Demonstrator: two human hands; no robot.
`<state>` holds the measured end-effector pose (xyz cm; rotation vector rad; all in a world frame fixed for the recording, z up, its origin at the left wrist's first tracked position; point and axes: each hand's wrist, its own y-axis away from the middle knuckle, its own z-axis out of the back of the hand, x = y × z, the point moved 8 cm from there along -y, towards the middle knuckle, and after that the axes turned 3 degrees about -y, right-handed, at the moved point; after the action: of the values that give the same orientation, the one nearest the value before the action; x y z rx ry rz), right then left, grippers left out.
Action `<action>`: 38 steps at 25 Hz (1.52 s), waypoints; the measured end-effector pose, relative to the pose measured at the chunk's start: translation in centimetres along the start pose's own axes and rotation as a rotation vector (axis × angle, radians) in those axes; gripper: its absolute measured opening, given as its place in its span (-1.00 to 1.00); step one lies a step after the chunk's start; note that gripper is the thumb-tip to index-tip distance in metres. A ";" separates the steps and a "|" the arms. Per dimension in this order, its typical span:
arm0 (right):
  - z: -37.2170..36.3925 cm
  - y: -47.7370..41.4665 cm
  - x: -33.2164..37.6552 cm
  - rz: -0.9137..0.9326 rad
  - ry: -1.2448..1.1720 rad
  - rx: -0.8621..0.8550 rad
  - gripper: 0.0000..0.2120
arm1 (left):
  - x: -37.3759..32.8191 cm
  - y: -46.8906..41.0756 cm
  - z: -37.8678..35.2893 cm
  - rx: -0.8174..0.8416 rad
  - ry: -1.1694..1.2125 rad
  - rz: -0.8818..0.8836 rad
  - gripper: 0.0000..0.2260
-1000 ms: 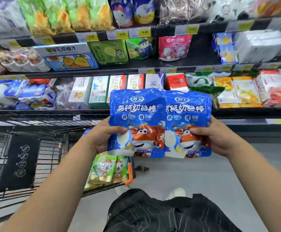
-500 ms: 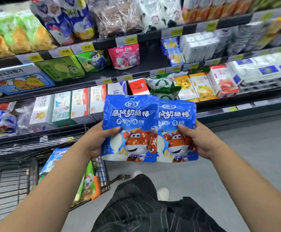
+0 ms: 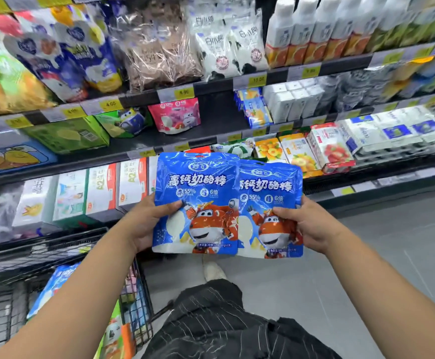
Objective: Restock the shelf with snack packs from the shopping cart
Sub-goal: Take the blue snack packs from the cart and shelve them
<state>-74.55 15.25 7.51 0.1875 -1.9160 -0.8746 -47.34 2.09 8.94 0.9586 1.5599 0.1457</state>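
Two blue snack packs with an orange cartoon plane are held upright in front of the shelves. My left hand (image 3: 146, 224) grips the left blue pack (image 3: 198, 187) at its lower left edge, thumb across the front. My right hand (image 3: 307, 224) grips the right blue pack (image 3: 270, 185) at its lower right edge. The left pack overlaps the right one. Behind them, a pink pack of the same series (image 3: 175, 116) and a green one (image 3: 123, 123) stand on a shelf (image 3: 211, 130) with a bare dark stretch to the right of the pink pack.
The black wire shopping cart (image 3: 138, 307) stands at lower left with more blue and green packs inside. Shelves above and below hold bags, cartons and bottles. Grey floor lies to the right; my dark clothing and a shoe show at the bottom.
The view has swung up and to the right along the shelves, and the cart has slid toward the lower left. Both hands keep the same hold on the two packs.
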 end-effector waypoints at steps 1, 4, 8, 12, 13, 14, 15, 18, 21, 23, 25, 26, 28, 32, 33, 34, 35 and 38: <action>0.0 -1.0 0.8 -0.006 0.012 -0.004 -0.63 | -0.7 -1.2 0.2 -0.005 0.009 -0.003 -0.53; 0.1 -4.0 3.0 -0.035 0.036 0.005 -0.61 | -2.6 -4.5 0.5 -0.009 0.018 0.009 -0.58; 0.0 -8.3 5.1 -0.071 0.054 -0.008 -0.55 | -5.0 -8.4 1.0 -0.001 0.008 0.038 -0.65; -1.1 -11.2 7.0 -0.095 0.069 0.016 -0.60 | -6.5 -10.9 2.0 -0.050 0.001 0.053 -0.68; -1.2 -11.7 7.3 -0.097 0.070 0.021 -0.62 | -6.5 -11.3 2.1 -0.052 0.007 0.059 -0.69; -1.3 -12.3 7.8 -0.101 0.070 0.030 -0.63 | -6.6 -11.7 2.2 -0.060 0.016 0.064 -0.71; -1.4 -13.0 8.2 -0.104 0.075 0.039 -0.63 | -6.7 -12.0 2.1 -0.072 0.031 0.068 -0.72; -1.3 -15.6 9.4 -0.117 0.122 0.079 -0.60 | -6.3 -13.2 1.9 -0.135 0.071 0.068 -0.69; -1.1 -18.3 9.6 -0.158 0.122 0.142 -0.41 | -5.2 -14.0 1.6 -0.196 0.137 0.079 -0.61; -0.8 -20.2 9.8 -0.182 0.158 0.156 -0.37 | -4.2 -14.5 1.6 -0.256 0.172 0.080 -0.58; -0.8 -22.0 9.9 -0.190 0.194 0.179 -0.46 | -2.8 -14.9 1.8 -0.320 0.206 0.088 -0.52; -0.7 -22.9 9.8 -0.190 0.208 0.193 -0.48 | -2.0 -15.3 2.0 -0.346 0.226 0.090 -0.52; -0.7 -24.4 9.7 -0.187 0.234 0.219 -0.49 | -0.4 -16.1 2.5 -0.386 0.261 0.081 -0.62; 0.1 -27.9 8.7 -0.175 0.278 0.264 -0.31 | 1.4 -18.6 3.0 -0.415 0.279 0.068 -0.68; 0.2 -28.8 8.1 -0.171 0.282 0.274 -0.27 | 1.9 -19.3 3.4 -0.413 0.270 0.055 -0.65; 0.2 -29.6 7.5 -0.160 0.283 0.283 -0.22 | 2.4 -20.0 3.8 -0.411 0.264 0.045 -0.63; 0.3 -30.4 7.0 -0.148 0.283 0.291 -0.16 | 2.9 -20.8 4.2 -0.410 0.263 0.032 -0.61; 0.7 -32.2 5.7 -0.101 0.266 0.285 -0.12 | 4.1 -22.9 5.4 -0.397 0.272 -0.006 -0.61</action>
<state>-85.47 -10.57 -9.36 0.5484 -1.7829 -0.6035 -53.33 -12.38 -9.08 0.6378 1.6967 0.5794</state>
